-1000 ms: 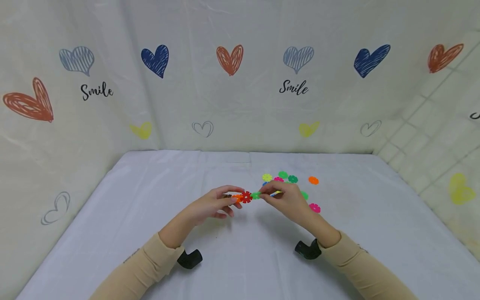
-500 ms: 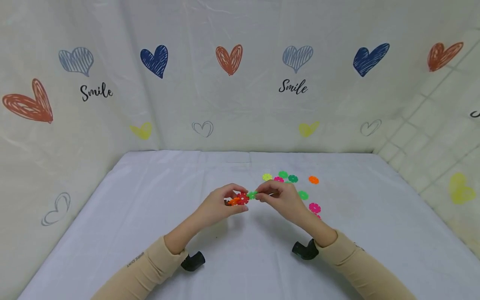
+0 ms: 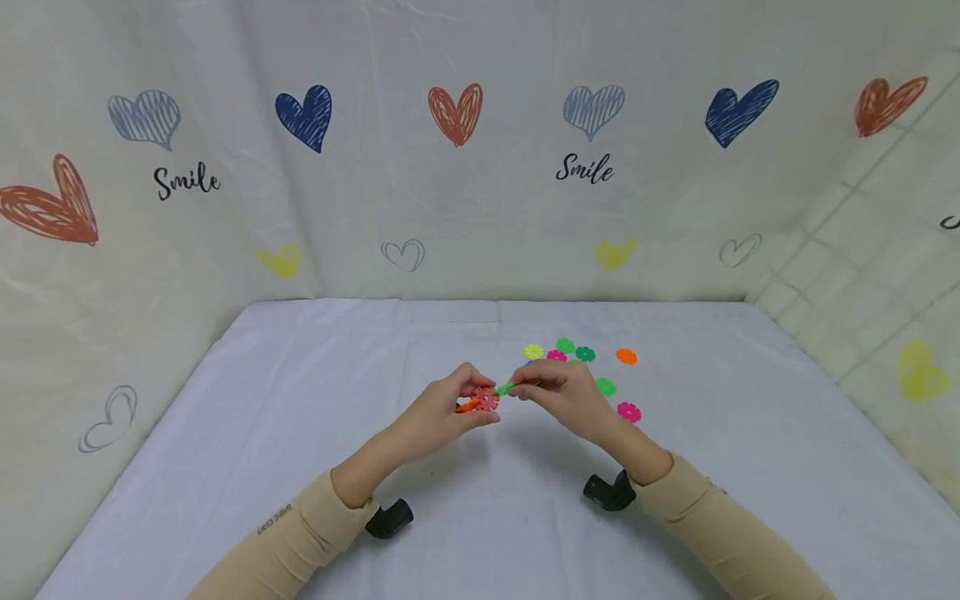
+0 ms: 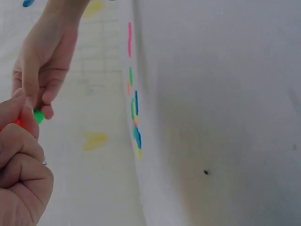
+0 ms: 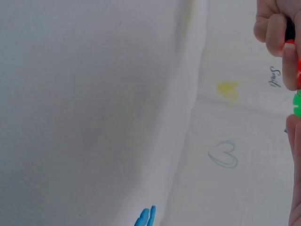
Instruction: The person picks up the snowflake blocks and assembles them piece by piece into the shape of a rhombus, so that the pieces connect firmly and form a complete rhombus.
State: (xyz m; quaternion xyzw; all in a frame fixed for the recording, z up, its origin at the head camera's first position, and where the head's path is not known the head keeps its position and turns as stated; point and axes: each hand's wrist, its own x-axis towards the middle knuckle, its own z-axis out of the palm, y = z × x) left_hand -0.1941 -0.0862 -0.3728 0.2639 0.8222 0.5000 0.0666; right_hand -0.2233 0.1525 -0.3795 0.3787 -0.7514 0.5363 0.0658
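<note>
My left hand [image 3: 438, 412] grips a short chain of slotted, flower-shaped plastic discs in the head view. A red disc [image 3: 487, 399] shows between thumb and fingers, with an orange disc [image 3: 468, 406] behind it and a dark piece [image 5: 289, 30] farther into the palm. From the right, my right hand [image 3: 573, 402] pinches a bright green disc [image 3: 503, 389], seen nearly edge-on, whose left side meets the red disc's rim. Both hands are raised over the white table. The left wrist view has the green disc [image 4: 38, 116] peeking out beside the fingertips of both hands.
Loose discs lie behind and beside my right hand: yellow [image 3: 533, 352], dark green [image 3: 585, 354], orange [image 3: 626, 357], light green [image 3: 605, 387] and pink [image 3: 629, 412] among them. A white cloth [image 3: 315, 358] covers the table. A heart-printed curtain [image 3: 502, 200] hangs behind it.
My left hand has shifted its grip, thumb now below the red disc and fingers above. The right hand has moved slightly left, and the green disc has turned more edge-on.
</note>
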